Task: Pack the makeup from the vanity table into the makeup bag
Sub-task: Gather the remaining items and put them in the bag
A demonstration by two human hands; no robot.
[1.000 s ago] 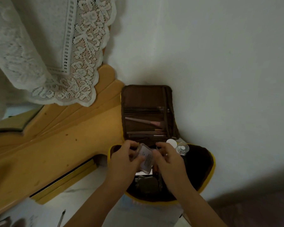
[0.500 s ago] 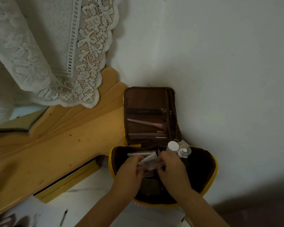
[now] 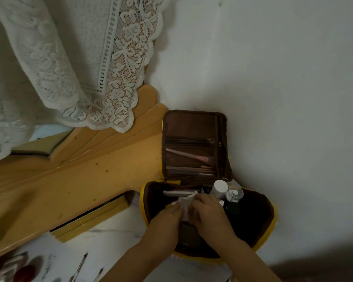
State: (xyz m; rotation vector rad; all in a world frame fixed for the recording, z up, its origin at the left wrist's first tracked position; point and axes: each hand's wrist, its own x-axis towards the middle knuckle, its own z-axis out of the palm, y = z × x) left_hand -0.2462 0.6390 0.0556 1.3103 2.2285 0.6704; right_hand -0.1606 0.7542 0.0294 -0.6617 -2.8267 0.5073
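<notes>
Nearest to me, below and to the left of the hands, a few slim pencils or brushes (image 3: 79, 266) lie on the white marbled top of the vanity table (image 3: 114, 228), with a reddish round item (image 3: 26, 271) further left; I judge these are makeup waiting to be packed, but they are blurred.

Both forearms come up from the bottom edge and meet over the open makeup bag (image 3: 269, 216), which has a yellow rim and dark lining. The left hand (image 3: 167, 217) and the right hand (image 3: 209, 214) sit side by side, knuckles toward me, fingers bent downward into the bag. Between them they pinch a small clear plastic case (image 3: 184, 206), the left from its left edge and the right from its right edge. I think two hands are used because the case must slide upright into a narrow place among what is already inside, so each side is guided.

Just beyond the fingertips a flat white case (image 3: 179, 193) stands on its edge along the back wall. Beyond the right hand a white-capped bottle (image 3: 219, 188) and a small clear glass bottle (image 3: 233, 195) stand upright and touch each other, probably kept in the corner so they cannot tip.

Farther still, the lid flap (image 3: 192, 127) leans against the wall, so the opening is free; a pink brush (image 3: 189, 155) lies in its pocket
</notes>
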